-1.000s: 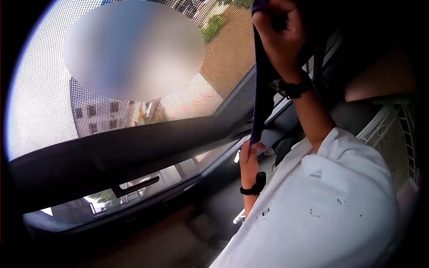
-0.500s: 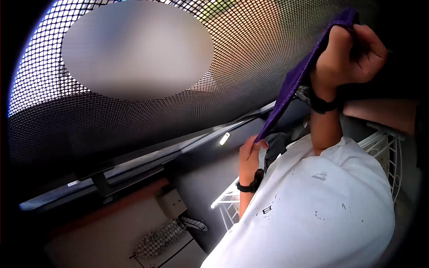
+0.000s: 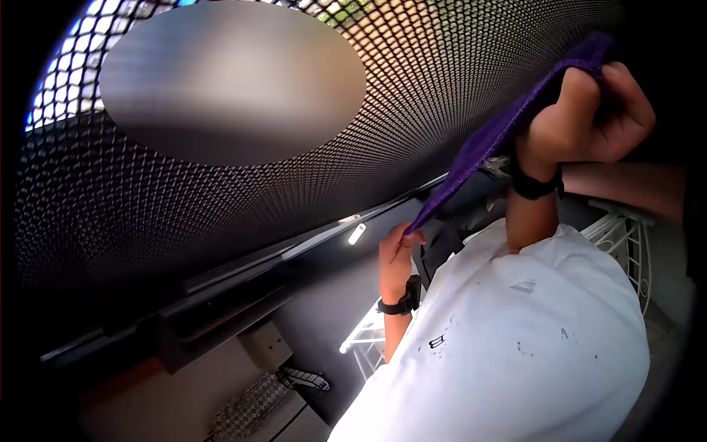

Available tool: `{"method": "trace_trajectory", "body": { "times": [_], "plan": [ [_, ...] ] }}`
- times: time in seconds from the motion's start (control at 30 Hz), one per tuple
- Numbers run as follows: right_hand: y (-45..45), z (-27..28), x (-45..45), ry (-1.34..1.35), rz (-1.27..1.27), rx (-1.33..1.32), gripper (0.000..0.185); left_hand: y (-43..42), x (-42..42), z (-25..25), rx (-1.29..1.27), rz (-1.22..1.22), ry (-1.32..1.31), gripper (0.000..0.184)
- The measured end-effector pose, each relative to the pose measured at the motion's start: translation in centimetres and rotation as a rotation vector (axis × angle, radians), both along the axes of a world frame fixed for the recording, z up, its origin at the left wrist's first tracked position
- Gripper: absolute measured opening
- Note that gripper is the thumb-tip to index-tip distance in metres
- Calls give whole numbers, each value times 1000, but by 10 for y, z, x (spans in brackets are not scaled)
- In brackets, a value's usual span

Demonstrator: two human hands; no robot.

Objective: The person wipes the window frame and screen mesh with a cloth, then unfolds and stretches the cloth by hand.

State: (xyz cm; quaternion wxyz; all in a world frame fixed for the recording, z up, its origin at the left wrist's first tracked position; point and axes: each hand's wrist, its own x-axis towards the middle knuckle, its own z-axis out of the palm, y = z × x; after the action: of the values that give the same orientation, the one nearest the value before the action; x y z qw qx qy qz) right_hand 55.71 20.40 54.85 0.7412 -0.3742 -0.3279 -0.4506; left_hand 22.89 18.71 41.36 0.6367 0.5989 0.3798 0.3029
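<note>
A purple cloth (image 3: pixel 475 158) with a stitched edge stretches diagonally between my two hands. My left hand (image 3: pixel 398 250), lower and nearer the middle of the head view, pinches its lower end. At the upper right, my right hand (image 3: pixel 600 114) is closed around the upper end, thumb and curled fingers pressed on the fabric. Each wrist carries a black band. The cloth is seen nearly edge-on, so its full shape is hidden. Below the hands is my white shirt (image 3: pixel 530 331) with dark printed marks.
A dark mesh (image 3: pixel 309 147) fills the upper view, partly covered by a blurred oval. White metal racks (image 3: pixel 626 236) stand on the right, with another white rack (image 3: pixel 361 339) beside my left forearm. A checkered item (image 3: pixel 250 405) lies at the lower left.
The mesh looks larger and nearer as the view shifts. My right hand appears slightly farther right and lower, my left hand slightly left. Both still hold the cloth, which spans a little wider.
</note>
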Motion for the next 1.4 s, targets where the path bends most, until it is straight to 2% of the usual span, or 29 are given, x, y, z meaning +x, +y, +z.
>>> {"method": "trace_trajectory", "body": {
  "times": [0.13,0.2,0.27,0.33,0.4,0.43,0.57,0.63,0.67,0.73,0.8,0.93,1.17,1.23,1.4],
  "plan": [
    [4,8,-16,-2,24,-20,20,2,0,6,30,-69,-22,24],
    [8,11,-27,51,24,-6,20,5,-4,7,-7,-139,35,35],
    [13,14,-36,15,18,9,20,8,-10,10,7,-145,56,37],
    [19,18,-50,-16,15,15,20,13,-20,6,-59,-89,-42,39],
    [23,29,-69,-184,201,-111,27,17,-32,0,-60,-49,-62,26],
    [27,29,-73,-224,194,-76,30,19,-36,1,1,-54,-43,26],
    [43,32,-104,-156,261,-48,26,26,-57,0,-3,-41,-113,28],
    [56,30,-126,-141,357,-1,28,26,-66,-4,-9,-14,-123,28],
    [61,30,-136,-177,395,-4,28,24,-68,-5,-50,27,-109,34],
    [56,33,-155,-215,473,-139,30,16,-79,-20,-73,105,-129,28],
    [61,32,-171,-299,424,-194,25,5,-83,-30,-108,209,-194,29],
    [52,34,-192,-348,467,-346,27,-12,-81,-45,-101,354,-177,30],
    [53,25,-173,-401,599,-271,29,-34,-62,-25,-58,348,-71,29],
    [54,25,-164,-488,719,-160,32,-41,-54,-15,-66,373,-82,24],
    [61,23,-144,-504,715,-28,34,-47,-31,-4,-22,347,-155,22]
  ]
}}
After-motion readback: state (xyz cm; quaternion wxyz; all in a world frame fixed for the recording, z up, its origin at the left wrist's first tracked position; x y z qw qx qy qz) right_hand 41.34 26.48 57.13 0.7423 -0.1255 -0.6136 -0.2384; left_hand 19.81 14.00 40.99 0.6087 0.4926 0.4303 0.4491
